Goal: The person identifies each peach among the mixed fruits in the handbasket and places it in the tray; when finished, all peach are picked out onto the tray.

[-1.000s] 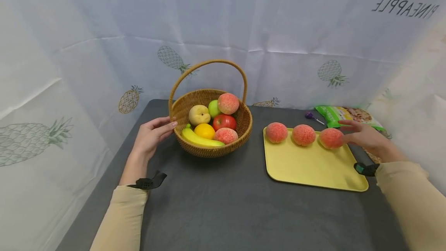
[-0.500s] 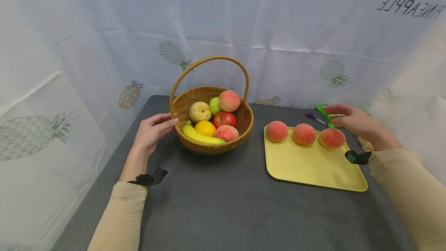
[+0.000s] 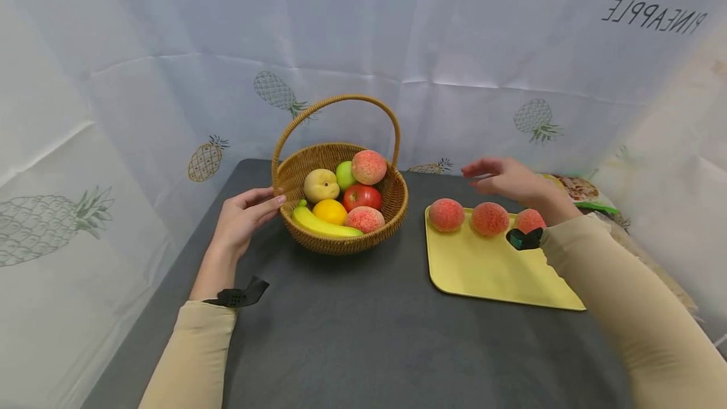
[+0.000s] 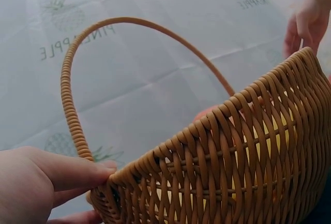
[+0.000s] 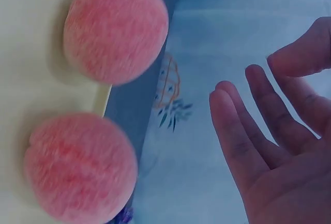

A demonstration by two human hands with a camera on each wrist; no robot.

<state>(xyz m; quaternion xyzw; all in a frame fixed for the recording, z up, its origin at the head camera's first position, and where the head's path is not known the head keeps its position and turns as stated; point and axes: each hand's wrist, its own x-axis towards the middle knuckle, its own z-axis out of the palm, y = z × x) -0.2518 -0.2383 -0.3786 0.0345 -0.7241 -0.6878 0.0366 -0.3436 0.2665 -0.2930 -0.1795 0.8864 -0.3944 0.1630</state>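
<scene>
White curtain printed with pineapples (image 3: 466, 36): hangs behind and along the sides of the scene.
Dark grey counter (image 3: 341, 320): carries everything, its far edge close to the cloth.
Round brown wicker basket with a tall hooped handle (image 3: 324, 243): stands left of centre, holding mixed fruit.
Flat rectangular yellow tray (image 3: 477, 270): lies to the right, apart from the basket.
Left hand (image 3: 241, 216): its grip is narrow, pinching the basket's rim at the foot of the handle.
Right hand (image 3: 511, 182): its grip is loose and holds nothing; it hovers near the tray's far edge, fingertips toward the basket, touching no fruit.
Three fuzzy, rounded pink-red peaches (image 3: 490, 219): in a row along the tray's far edge, the right-hand one partly hidden by the wrist strap (image 3: 525, 240).
Fruit in the basket: yellow banana (image 3: 324, 225), orange (image 3: 330, 212), red apple (image 3: 362, 198), and others.
Work in hand: apparently steadying the basket with one hand while the other is positioned over the peaches' side.
Next reach: would seem to call for lowering the right hand and curling its fingers round one peach.
</scene>
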